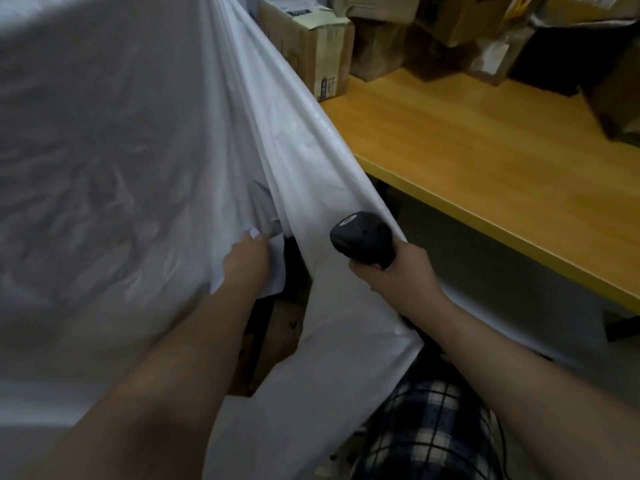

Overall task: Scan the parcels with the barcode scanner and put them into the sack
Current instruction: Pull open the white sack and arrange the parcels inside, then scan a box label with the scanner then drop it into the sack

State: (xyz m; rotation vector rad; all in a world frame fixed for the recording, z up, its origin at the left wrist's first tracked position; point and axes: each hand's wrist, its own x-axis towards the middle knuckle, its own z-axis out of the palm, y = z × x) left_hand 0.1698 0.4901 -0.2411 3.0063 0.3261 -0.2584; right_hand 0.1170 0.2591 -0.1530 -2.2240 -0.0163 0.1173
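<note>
A large white sack [138, 140] fills the left half of the view, stretched taut from the top down towards me. My left hand [247, 259] reaches into its mouth and grips the white fabric at the rim; its fingers are partly hidden by the folds. Brown cardboard parcels [277, 337] show inside the dark opening below that hand. My right hand [391, 271] grips the handle of a black barcode scanner [362, 237], held just right of the sack's edge with its head pointing up and left.
A yellow wooden table [485, 161] runs along the right. Cardboard boxes [311, 46] and several other parcels [485, 36] stand along its far edge. My checked trousers [426, 427] are at the bottom.
</note>
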